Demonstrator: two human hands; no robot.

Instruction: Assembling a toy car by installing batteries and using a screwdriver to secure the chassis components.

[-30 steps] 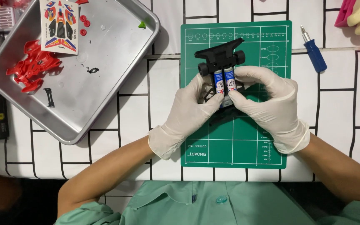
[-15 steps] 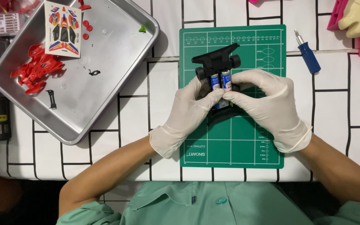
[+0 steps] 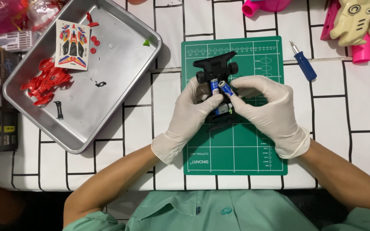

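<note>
We see a small black plastic toy-car chassis with four black wheels [image 3: 216,68] lying on the green cutting mat [image 3: 253,149] at the middle of the surface [image 3: 352,141], which is covered in a white cloth with a black grid. Our left hand [image 3: 191,115], in a white glove, is closed around the chassis's left side and steadies it. Our right hand [image 3: 268,109], also gloved, pinches a small blue and silver cylindrical battery [image 3: 226,88] between thumb and fingertips, tilted over the chassis, beside a second blue battery [image 3: 214,84] that looks already seated, though the fingers hide its near end.

We judge the chassis light and stiff but thin-walled, so it is best held by its side rails, not by the wheels, which would turn. The battery is smooth, hard and a little slippery in gloves; a grip round its middle suits it best.

To the far left lies a metal baking tray [image 3: 120,98] holding a red plastic car body shell [image 3: 43,83] and a coloured sticker sheet [image 3: 72,45]. A blue-handled screwdriver [image 3: 305,64] lies to the right of the mat.
</note>
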